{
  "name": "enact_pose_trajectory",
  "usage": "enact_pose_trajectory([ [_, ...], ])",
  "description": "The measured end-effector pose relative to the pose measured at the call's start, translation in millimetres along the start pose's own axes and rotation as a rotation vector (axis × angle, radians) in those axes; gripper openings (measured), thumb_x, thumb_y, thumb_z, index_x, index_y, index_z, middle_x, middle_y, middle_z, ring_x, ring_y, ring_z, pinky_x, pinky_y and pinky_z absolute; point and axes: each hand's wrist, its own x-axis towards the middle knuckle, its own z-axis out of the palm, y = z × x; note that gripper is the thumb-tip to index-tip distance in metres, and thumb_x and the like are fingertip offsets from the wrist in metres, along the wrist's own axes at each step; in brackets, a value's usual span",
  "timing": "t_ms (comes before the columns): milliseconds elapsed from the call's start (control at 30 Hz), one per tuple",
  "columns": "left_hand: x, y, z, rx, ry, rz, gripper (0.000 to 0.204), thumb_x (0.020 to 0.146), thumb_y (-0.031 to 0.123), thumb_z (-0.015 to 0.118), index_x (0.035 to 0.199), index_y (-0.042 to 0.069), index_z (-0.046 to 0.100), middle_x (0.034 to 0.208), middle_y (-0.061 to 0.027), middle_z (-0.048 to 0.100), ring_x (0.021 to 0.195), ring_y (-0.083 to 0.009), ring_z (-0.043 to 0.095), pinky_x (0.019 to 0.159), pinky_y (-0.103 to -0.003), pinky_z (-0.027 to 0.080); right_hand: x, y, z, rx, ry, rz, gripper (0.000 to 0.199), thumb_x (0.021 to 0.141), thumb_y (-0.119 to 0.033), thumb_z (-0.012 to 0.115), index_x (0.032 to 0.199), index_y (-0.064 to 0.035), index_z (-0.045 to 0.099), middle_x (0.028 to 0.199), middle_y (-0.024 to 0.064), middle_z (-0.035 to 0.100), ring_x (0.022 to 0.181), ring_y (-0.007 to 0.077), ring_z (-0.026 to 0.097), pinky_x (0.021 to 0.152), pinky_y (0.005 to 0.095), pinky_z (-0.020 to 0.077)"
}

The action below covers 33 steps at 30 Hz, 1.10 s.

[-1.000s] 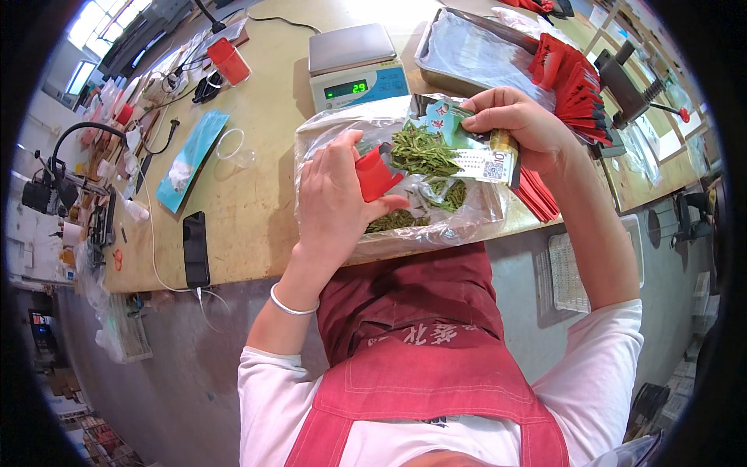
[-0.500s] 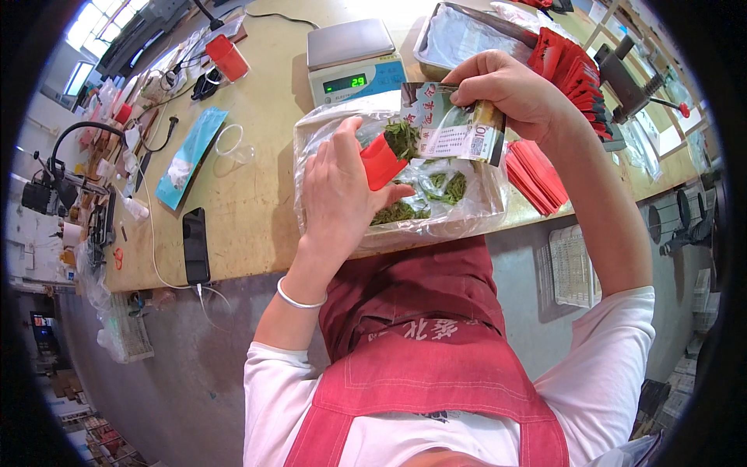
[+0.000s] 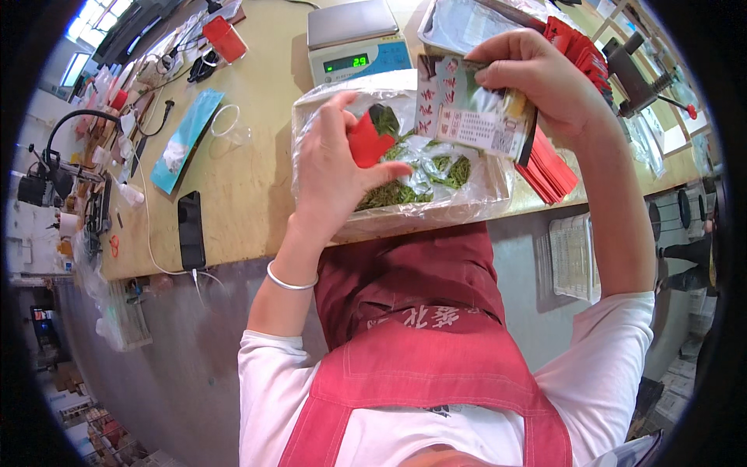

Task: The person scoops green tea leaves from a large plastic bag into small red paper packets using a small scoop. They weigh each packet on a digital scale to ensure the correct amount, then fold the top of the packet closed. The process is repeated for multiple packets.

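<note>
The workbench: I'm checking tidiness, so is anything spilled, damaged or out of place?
Nothing stands out. The green leaves stay inside the clear bag; the left hand holds a red scoop, the right hand a printed pouch.

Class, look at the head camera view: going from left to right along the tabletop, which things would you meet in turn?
Black phone → blue packet → left hand with the red scoop → printed pouch in the right hand → stack of red packets.
</note>
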Motion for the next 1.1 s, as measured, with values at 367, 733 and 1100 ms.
enact_pose_trajectory([
  [367, -19.2, -19.9, -15.4, -0.608, 0.179, -0.185, 0.103, 0.068, 0.024, 0.101, 0.148, 0.006, 0.038, 0.127, -0.0094, 0.063, 0.115, -0.0181, 0.064, 0.1, -0.032, 0.055, 25.0, 64.5, 77.8, -0.565, -0.328, 0.04, 0.03, 0.082, -0.006, 0.063, 0.106, 0.0086, 0.074, 0.08, 0.0135, 0.072, 0.077, 0.0159, 0.067, 0.073, 0.0333, 0.0546],
  [733, -31.4, -30.3, -14.8, -0.608, 0.263, -0.147, 0.112, 0.063, 0.033, 0.103, 0.149, 0.004, 0.037, 0.13, -0.0072, 0.057, 0.121, -0.0173, 0.058, 0.105, -0.032, 0.051, 43.7, 63.0, 79.6, -0.426, -0.331, -0.076, 0.03, 0.085, -0.004, 0.062, 0.11, 0.0084, 0.072, 0.089, 0.0105, 0.076, 0.081, 0.0145, 0.068, 0.074, 0.0325, 0.0549],
  [1100, -30.5, -29.9, -13.0, -0.649, 0.285, -0.149, 0.114, 0.061, 0.034, 0.104, 0.148, 0.003, 0.038, 0.132, -0.0065, 0.054, 0.121, -0.0169, 0.058, 0.105, -0.032, 0.051, 44.6, 73.2, 102.0, -0.47, -0.41, -0.308, 0.027, 0.086, -0.006, 0.061, 0.108, 0.0075, 0.071, 0.085, 0.0206, 0.071, 0.077, 0.023, 0.068, 0.076, 0.0371, 0.055],
])
